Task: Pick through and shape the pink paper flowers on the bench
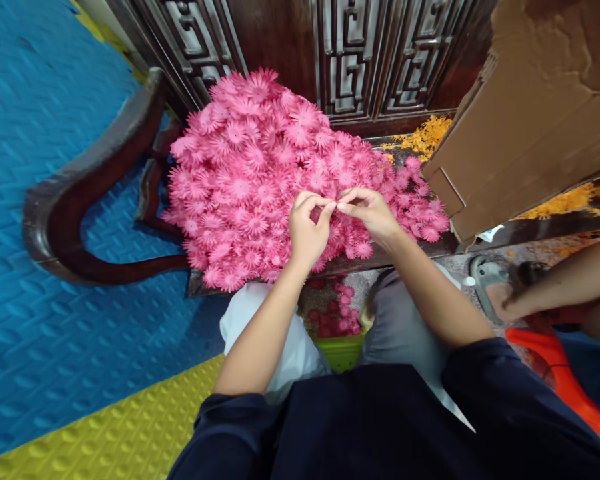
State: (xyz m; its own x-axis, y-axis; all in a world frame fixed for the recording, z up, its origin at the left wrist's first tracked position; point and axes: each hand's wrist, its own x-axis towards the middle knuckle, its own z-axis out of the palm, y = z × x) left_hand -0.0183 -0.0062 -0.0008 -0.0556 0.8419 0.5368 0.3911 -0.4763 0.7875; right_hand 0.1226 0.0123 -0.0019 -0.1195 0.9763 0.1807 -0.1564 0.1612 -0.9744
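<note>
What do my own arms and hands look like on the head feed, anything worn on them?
Both the left hand and right hand are ungloved, forearms uncovered, with no watch or bracelet visible. The sleeves are short, loose and dark navy.

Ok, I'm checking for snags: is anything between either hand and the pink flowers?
Nothing visible: the left hand and right hand are over the pink flowers. The cardboard stands to their right, the curved wooden armrest to their left.
</note>
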